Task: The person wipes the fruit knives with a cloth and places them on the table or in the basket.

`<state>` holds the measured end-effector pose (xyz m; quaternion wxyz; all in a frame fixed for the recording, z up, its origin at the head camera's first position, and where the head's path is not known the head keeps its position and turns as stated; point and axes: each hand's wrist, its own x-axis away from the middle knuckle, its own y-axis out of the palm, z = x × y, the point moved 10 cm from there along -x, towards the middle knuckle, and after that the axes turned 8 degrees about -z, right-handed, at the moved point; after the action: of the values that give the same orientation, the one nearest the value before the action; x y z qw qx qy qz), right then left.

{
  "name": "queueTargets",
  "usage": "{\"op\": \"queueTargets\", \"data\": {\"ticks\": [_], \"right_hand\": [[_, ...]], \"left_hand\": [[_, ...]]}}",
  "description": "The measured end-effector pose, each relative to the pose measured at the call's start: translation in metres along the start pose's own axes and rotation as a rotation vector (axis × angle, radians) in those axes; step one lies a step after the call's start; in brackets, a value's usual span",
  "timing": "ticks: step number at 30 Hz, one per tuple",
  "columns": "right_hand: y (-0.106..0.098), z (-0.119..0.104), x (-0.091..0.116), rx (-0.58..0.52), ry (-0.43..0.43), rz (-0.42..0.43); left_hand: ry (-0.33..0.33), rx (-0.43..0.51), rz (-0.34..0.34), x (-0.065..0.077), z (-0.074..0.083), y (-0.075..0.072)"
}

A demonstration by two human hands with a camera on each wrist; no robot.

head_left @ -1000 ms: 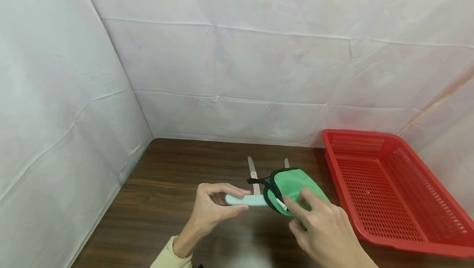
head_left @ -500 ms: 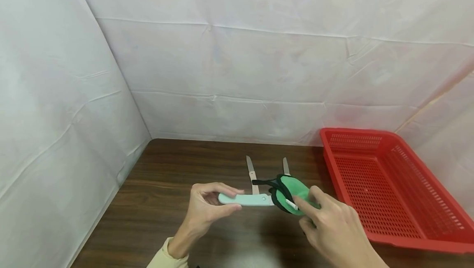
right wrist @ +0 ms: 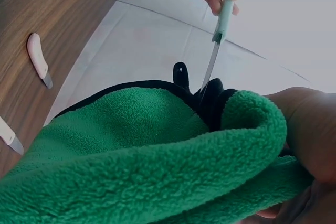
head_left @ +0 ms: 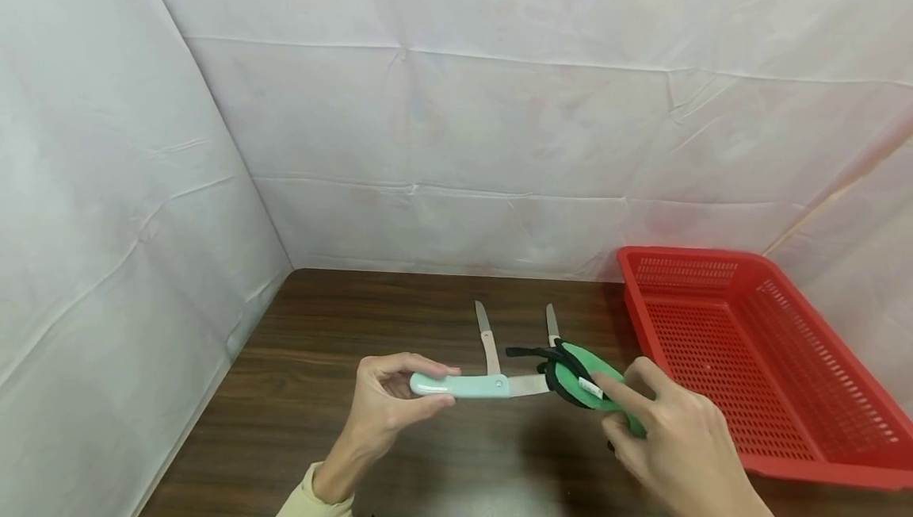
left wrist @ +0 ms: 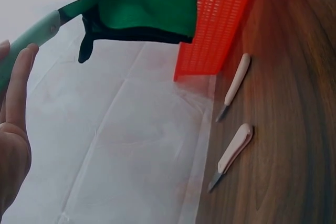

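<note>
In the head view, my left hand (head_left: 388, 398) pinches a mint-handled knife (head_left: 474, 387) at lower centre; my right hand (head_left: 674, 430), lower right, grips a green cloth (head_left: 594, 362) that hides the blade's end. In the left wrist view, two pink-handled knives (left wrist: 235, 150) lie right of centre — on the wooden table (left wrist: 294, 140). In the right wrist view, the cloth spreads across the lower half — the blade meets its black trim near centre.
</note>
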<state>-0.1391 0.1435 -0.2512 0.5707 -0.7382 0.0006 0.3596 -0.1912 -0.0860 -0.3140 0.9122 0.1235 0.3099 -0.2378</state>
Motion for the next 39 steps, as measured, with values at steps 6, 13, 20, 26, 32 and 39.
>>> {"op": "queueTargets", "data": {"ticks": [6, 13, 20, 26, 32, 39], "right_hand": [[-0.009, 0.005, -0.002, 0.005, 0.087, 0.008], [-0.020, 0.001, -0.007, 0.004, 0.061, 0.048], [-0.025, -0.013, -0.009, -0.041, -0.024, 0.133], [-0.025, -0.027, -0.014, -0.069, -0.070, 0.149], [-0.019, -0.039, -0.018, -0.069, -0.114, 0.113], [-0.008, -0.054, -0.019, -0.015, -0.193, 0.043]], "left_hand": [[-0.020, -0.021, -0.013, 0.000, -0.002, 0.000], [-0.023, -0.010, -0.025, -0.001, -0.004, 0.003], [-0.015, 0.028, -0.036, -0.001, -0.005, 0.006], [-0.025, -0.005, -0.036, 0.000, -0.004, 0.007], [-0.018, -0.049, -0.046, -0.003, 0.000, 0.012], [0.001, 0.022, -0.030, -0.003, -0.001, 0.012]]}}
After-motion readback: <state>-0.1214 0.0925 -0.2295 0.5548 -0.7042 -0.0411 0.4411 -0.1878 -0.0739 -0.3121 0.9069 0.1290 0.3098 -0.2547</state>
